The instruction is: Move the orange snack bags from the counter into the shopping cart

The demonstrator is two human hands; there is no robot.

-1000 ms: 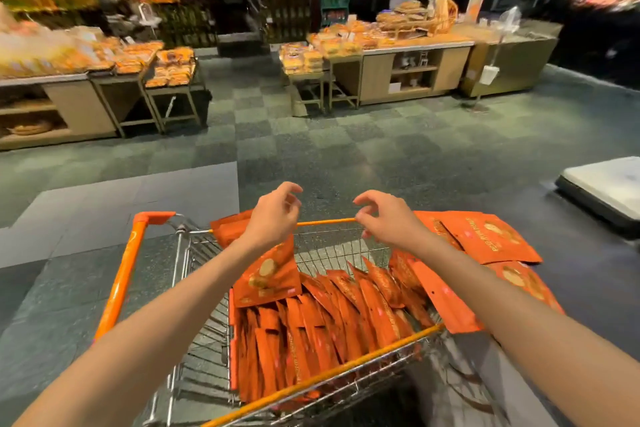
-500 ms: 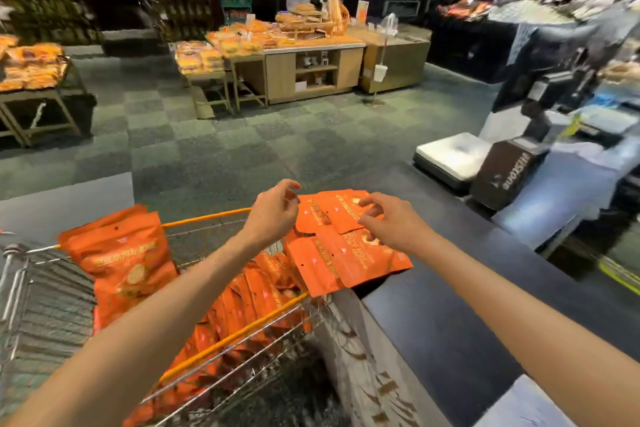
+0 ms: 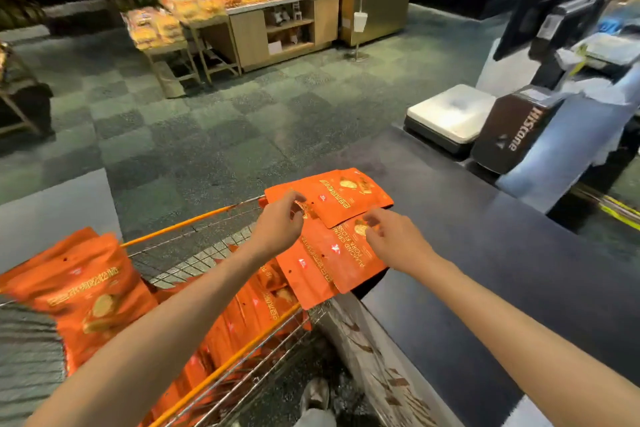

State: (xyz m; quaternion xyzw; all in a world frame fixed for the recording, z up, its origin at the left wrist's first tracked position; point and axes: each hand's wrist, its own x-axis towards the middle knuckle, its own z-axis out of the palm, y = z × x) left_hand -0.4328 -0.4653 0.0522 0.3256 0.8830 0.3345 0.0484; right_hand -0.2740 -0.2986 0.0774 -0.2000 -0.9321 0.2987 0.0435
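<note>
Both bare arms reach out from the near edge toward the middle. The left hand [image 3: 280, 222] is curled, its fingers bent and pinched close together. The right hand [image 3: 394, 239] is just to its right, palm down, with its fingers curled under too.

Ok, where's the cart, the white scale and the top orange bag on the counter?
Cart [image 3: 194, 224]: head view, orange far rail.
Scale [image 3: 450, 113]: head view, middle of white top.
Top bag [image 3: 341, 196]: head view, centre of its printed face.
</note>
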